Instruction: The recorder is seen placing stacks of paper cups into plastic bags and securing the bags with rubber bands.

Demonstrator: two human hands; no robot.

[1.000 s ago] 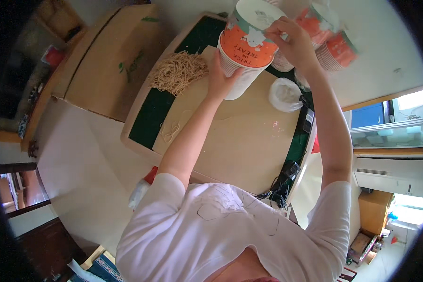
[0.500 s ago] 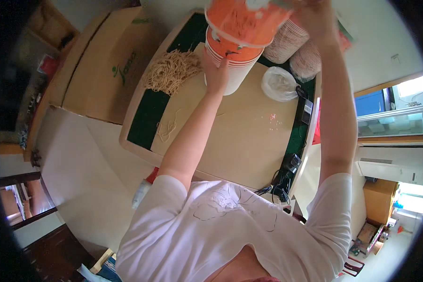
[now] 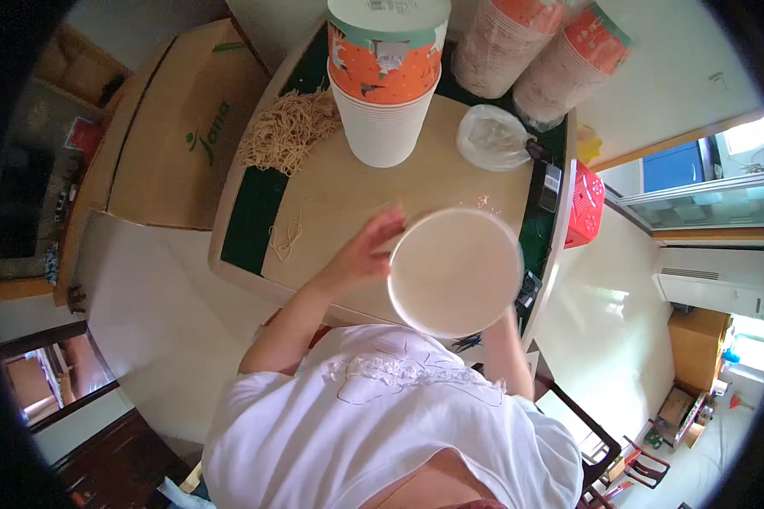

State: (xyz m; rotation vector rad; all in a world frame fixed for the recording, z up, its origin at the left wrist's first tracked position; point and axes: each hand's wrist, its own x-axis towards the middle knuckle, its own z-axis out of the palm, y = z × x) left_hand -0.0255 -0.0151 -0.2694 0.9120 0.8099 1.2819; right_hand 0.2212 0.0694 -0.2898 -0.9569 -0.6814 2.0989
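Note:
A round white-lined paper bucket (image 3: 456,273) is held over the table's near edge, its wide mouth facing up. My right hand is hidden behind it; only my right forearm (image 3: 507,352) shows, reaching up to the bucket's underside. At the bucket's left rim my left hand (image 3: 367,253) has its fingers apart, and I cannot tell whether it touches the rim. Farther back stands a tall stack of nested paper buckets (image 3: 386,81), orange, green and white.
A heap of tan strings (image 3: 289,129) lies left of the stack; a loose string (image 3: 286,241) is nearer. A clear plastic bag (image 3: 492,137), wrapped bucket stacks (image 3: 505,47) and black devices (image 3: 548,188) line the right. A large cardboard box (image 3: 174,127) stands left.
My right hand has come down from the top of the stack, bringing one bucket near my body. My left hand has let go of the stack and moved back towards me.

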